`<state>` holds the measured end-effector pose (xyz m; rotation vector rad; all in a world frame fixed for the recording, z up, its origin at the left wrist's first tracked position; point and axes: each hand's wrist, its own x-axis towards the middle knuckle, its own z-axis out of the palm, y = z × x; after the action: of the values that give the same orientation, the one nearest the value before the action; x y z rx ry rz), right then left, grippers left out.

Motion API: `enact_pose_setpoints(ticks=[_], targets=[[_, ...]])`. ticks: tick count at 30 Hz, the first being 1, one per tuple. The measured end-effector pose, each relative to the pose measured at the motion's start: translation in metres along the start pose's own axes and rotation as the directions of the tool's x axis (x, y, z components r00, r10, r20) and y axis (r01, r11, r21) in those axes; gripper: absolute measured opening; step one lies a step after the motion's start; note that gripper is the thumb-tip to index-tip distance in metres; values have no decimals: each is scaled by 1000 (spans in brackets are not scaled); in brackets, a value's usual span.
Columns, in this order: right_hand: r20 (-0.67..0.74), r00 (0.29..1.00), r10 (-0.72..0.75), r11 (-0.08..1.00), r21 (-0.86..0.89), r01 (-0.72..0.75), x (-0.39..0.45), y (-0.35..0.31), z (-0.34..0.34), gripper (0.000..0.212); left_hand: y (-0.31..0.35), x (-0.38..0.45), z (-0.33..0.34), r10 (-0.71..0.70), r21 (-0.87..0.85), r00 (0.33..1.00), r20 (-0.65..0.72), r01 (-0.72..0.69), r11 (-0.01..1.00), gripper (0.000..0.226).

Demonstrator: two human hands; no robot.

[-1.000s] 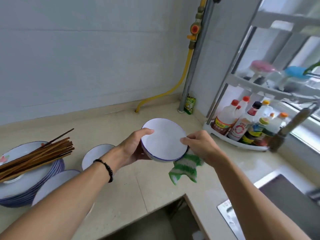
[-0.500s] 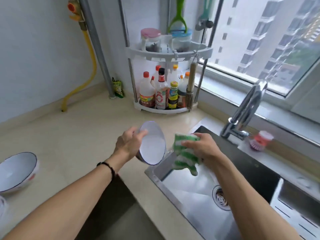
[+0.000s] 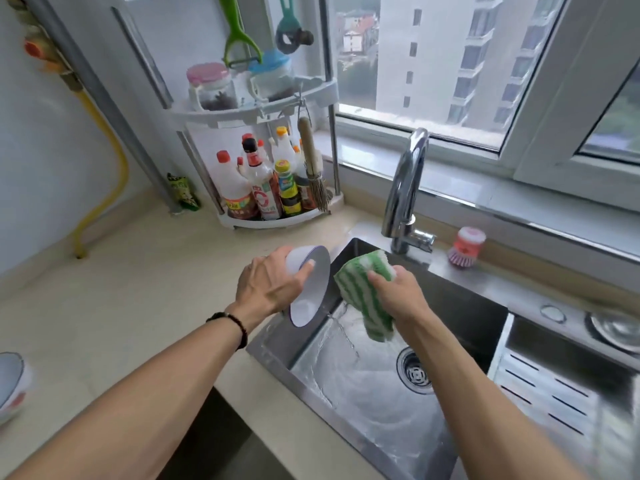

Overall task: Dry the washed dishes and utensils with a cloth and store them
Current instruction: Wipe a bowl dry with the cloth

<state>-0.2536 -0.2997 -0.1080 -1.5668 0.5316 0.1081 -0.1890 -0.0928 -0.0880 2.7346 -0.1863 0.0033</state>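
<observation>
A: Bowl (image 3: pixel 309 287) tipped on edge over the sink's (image 3: pixel 273 336) near-left rim, left hand (image 3: pixel 269 288) curled round its back, water trickling off its lower lip into the basin.

B: Right hand (image 3: pixel 398 296) just beside it, clamped on the striped cloth (image 3: pixel 363 289), a small gap between cloth and bowl.

A: Open counter (image 3: pixel 138 289) stretches left; faucet (image 3: pixel 403 199) and bottle rack (image 3: pixel 277 216) stand behind.

B: Half a second back the bowl sat less steeply and no water ran.

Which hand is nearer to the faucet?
Right. The right hand, gripping the striped cloth, is just below the faucet; the left hand, holding the bowl, is farther left.
</observation>
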Motion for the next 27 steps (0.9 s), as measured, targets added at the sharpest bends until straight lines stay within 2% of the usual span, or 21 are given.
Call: enact_pose_setpoints(ticks=[1, 4, 7, 9, 11, 12, 13, 14, 15, 16, 17, 18, 20, 21, 22, 23, 24, 26, 27], targets=[[14, 1000, -11, 999, 34, 10, -1, -2, 2, 7, 3, 0, -1, 1, -9, 1000, 7, -1, 1000, 58], [95, 991, -89, 989, 128, 77, -10, -10, 13, 41, 8, 1, -3, -38, -43, 998, 44, 40, 998, 59], [331, 927, -179, 983, 94, 156, -22, -17, 33, 74, 15, 3, -5, -155, -203, 978, 137, 181, 962, 64], [510, 840, -185, 975, -9, 221, -32, -14, 53, 73, 21, 2, -6, -197, -379, 959, 203, 263, 887, 67], [585, 792, -174, 906, -219, 361, -35, -3, 68, 84, 22, 0, -10, -160, -407, 960, 229, 244, 880, 61], [624, 768, -144, 805, -377, 458, -32, 4, 69, 90, 20, -1, -12, -145, -396, 959, 244, 235, 887, 57], [657, 744, -121, 624, -532, 572, -28, 9, 68, 93, 18, -2, -15, -139, -395, 957, 255, 234, 888, 53], [680, 726, -106, 393, -642, 659, -22, 13, 67, 93, 15, -3, -17, -137, -395, 955, 263, 236, 888, 51], [691, 717, -92, 215, -689, 692, -19, 15, 65, 90, 12, -3, -18, -137, -391, 955, 262, 235, 890, 51], [690, 718, -87, 163, -702, 694, -16, 16, 66, 86, 12, -4, -18, -147, -384, 957, 249, 236, 893, 51], [693, 714, -106, 203, -687, 697, -14, 15, 68, 84, 12, -4, -17, -168, -380, 961, 218, 242, 893, 51], [693, 709, -131, 335, -643, 689, -13, 14, 71, 82, 14, -4, -16, -195, -384, 964, 180, 252, 888, 52], [682, 716, -146, 705, -437, 559, -20, 9, 78, 78, 15, -3, -14, -242, -369, 964, 110, 266, 890, 53], [683, 714, -153, 802, -336, 493, -23, 8, 80, 80, 14, -2, -15, -248, -348, 963, 102, 268, 898, 52], [687, 707, -166, 825, -296, 481, -25, 10, 79, 81, 12, -1, -17, -239, -333, 963, 122, 267, 905, 51], [706, 683, -187, 774, -323, 545, -25, 11, 75, 79, 9, 1, -18, -223, -331, 962, 158, 264, 906, 50], [721, 665, -196, 667, -399, 630, -22, 13, 71, 73, 6, 2, -21, -214, -344, 956, 201, 273, 898, 50], [745, 617, -253, 331, -532, 779, -10, 14, 66, 65, 1, 5, -25, -232, -405, 941, 249, 318, 857, 47], [746, 613, -261, 232, -568, 790, -5, 13, 65, 66, 1, 7, -26, -251, -433, 938, 241, 335, 837, 47]])
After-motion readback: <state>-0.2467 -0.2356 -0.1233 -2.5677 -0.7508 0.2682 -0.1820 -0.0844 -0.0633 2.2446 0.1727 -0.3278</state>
